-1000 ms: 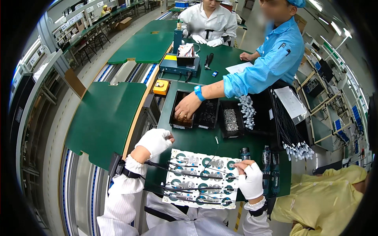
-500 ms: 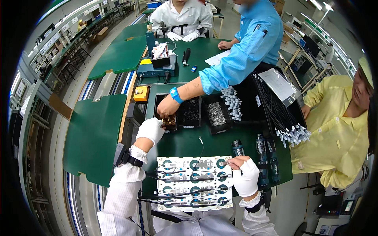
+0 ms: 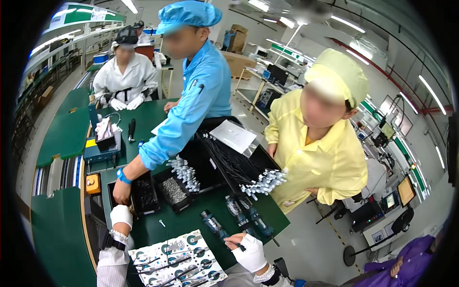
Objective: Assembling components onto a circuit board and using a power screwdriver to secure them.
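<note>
Right hand (image 3: 250, 253) has moved off the white board (image 3: 180, 255) (bottom, left of centre) toward a teal tool (image 3: 213, 224); grip unclear | left hand (image 3: 121, 217) at a black bin (image 3: 111, 190), frame left; fingers hidden, grip unclear | co-worker's hand (image 3: 122, 192) crowds that bin: a bump could tip it

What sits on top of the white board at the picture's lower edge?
Black cables and round green parts show on the white board; whatever lies directly beneath the cables is covered.
</note>
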Demonstrator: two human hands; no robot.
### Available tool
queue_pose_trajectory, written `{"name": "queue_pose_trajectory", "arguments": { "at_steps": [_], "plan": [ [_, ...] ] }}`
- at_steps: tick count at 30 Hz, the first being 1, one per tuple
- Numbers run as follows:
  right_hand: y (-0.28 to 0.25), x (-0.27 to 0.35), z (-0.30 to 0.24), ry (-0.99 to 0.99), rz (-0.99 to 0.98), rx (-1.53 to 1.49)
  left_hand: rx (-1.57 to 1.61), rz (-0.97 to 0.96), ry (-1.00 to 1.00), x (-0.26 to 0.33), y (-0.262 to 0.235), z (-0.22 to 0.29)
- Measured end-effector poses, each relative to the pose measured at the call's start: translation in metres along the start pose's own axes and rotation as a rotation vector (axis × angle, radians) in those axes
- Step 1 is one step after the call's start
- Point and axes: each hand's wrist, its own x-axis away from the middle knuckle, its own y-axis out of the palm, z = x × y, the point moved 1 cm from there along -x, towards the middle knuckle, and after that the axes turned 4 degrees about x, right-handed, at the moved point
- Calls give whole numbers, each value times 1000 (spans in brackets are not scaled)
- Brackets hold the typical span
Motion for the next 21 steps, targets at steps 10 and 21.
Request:
{"name": "queue_pose_trajectory", "arguments": {
  "at_steps": [10, 21],
  "plan": [
    [-20, 15, 1, 9, 71, 58, 52, 47, 64, -14, -8, 22],
    [-9, 22, 7, 154, 20, -27, 102, 16, 209, 0, -24, 15]
  ]
}}
